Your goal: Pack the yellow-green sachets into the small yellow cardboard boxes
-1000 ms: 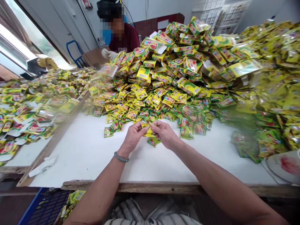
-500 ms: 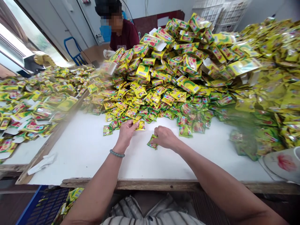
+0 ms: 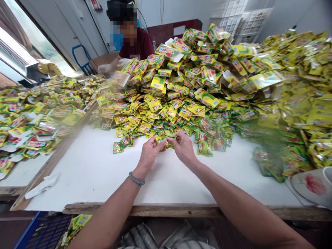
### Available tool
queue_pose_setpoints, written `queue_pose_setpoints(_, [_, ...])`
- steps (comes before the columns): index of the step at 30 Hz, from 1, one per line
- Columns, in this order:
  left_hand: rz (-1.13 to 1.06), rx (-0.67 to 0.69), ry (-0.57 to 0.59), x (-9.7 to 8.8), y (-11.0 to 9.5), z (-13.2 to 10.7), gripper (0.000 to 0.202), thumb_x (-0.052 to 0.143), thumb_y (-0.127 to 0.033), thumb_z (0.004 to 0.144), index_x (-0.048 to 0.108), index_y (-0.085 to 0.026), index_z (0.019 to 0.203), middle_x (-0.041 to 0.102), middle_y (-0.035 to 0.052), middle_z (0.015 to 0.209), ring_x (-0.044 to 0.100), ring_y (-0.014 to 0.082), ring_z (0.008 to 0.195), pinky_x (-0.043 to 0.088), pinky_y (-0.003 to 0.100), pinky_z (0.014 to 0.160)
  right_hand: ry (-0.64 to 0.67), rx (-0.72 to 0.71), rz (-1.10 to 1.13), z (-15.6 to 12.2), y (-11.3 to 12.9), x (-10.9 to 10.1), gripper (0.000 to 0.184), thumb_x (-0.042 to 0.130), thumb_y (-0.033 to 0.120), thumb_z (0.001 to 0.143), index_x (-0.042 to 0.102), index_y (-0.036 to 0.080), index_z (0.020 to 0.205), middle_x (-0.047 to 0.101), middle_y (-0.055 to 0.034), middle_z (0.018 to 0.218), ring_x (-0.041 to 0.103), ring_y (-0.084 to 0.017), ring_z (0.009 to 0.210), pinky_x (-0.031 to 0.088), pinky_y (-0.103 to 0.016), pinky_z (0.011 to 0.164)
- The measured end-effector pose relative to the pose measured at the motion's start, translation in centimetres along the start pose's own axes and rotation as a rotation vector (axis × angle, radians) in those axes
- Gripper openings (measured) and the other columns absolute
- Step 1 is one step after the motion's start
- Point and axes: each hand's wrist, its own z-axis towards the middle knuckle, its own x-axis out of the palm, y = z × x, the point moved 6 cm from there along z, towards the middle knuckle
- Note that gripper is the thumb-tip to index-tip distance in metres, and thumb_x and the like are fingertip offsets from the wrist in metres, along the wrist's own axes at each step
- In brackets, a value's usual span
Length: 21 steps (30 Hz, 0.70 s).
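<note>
Pinching one sachet [image 3: 166, 141] between them at frame centre, the left hand [image 3: 149, 155] and right hand [image 3: 183, 148] hover above the counter [image 3: 103, 173]; a crate [image 3: 49, 231] at lower left holds packets [image 3: 77, 223].

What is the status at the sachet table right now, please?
Left hand and right hand both pinch small sachets between them. Big sachet pile right behind. White tabletop underneath. Co-worker's gloved hand far side, apart.

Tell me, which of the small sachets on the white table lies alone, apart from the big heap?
The green sachet left of the left hand. Bare white table shows around most of it, while the others overlap in the heap.
</note>
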Motion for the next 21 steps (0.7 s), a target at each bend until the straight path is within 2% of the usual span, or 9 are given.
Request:
queue_pose_setpoints(3, [-0.034,-0.047,0.019,0.0,0.1,0.0,0.047,0.092,-0.036,0.057,0.065,-0.018,0.091,0.068,-0.0021,0.078,0.062,0.0125,0.071,0.05,0.026,0.068,0.043,0.013,0.099,-0.2,0.2,0.5,0.046,0.073,0.062,0.068,0.051,0.022,0.072,0.052,0.0037,0.061,0.047,-0.013,0.057,0.038,-0.027,0.052])
queue_pose_setpoints(7, [-0.149,-0.114,0.057,-0.1,-0.2,0.1,0.045,0.093,-0.028,0.053,0.067,-0.018,0.088,0.063,-0.0052,0.066,0.059,0.0106,0.062,0.046,0.024,0.062,0.141,0.118,0.337,-0.2,0.1,1.0,0.051,0.079,0.062,0.061,0.053,0.021,0.078,0.058,0.0019,0.068,0.053,-0.013,0.062,0.044,-0.026,0.058])
queue_pose_setpoints(10, [-0.182,-0.074,0.036,-0.1,-0.5,0.1,0.042,0.093,-0.026,0.053,0.068,-0.019,0.086,0.065,-0.0042,0.069,0.06,0.0109,0.065,0.047,0.023,0.065,0.167,0.091,0.215,-0.2,0.7,0.7,0.049,0.075,0.063,0.067,0.054,0.02,0.081,0.057,0.0019,0.071,0.053,-0.013,0.066,0.043,-0.025,0.06])
queue_pose_setpoints(14, [-0.122,-0.029,-0.017,-0.2,-0.4,0.3,0.037,0.091,-0.032,0.057,0.071,-0.019,0.086,0.071,-0.0001,0.082,0.062,0.0133,0.075,0.048,0.025,0.07,0.294,0.012,-0.035,-0.5,1.3,0.7,0.04,0.064,0.058,0.079,0.053,0.02,0.072,0.056,0.0012,0.07,0.052,-0.015,0.07,0.042,-0.025,0.06])
queue_pose_setpoints(17, [-0.05,-0.08,0.057,0.1,-0.4,0.9,0.034,0.088,-0.036,0.061,0.071,-0.018,0.085,0.073,0.0029,0.088,0.063,0.0153,0.079,0.05,0.028,0.074,0.251,0.013,-0.093,-0.3,1.0,0.2,0.039,0.064,0.055,0.079,0.049,0.021,0.067,0.053,0.0022,0.064,0.051,-0.015,0.064,0.042,-0.025,0.057])
queue_pose_setpoints(21, [0.024,-0.143,0.197,1.4,-1.8,2.2,0.037,0.088,-0.034,0.06,0.067,-0.018,0.086,0.072,0.003,0.084,0.065,0.0158,0.076,0.051,0.028,0.072,0.175,0.006,-0.048,0.4,0.8,-0.7,0.041,0.063,0.056,0.078,0.046,0.022,0.066,0.051,0.0025,0.063,0.05,-0.015,0.061,0.044,-0.025,0.055])
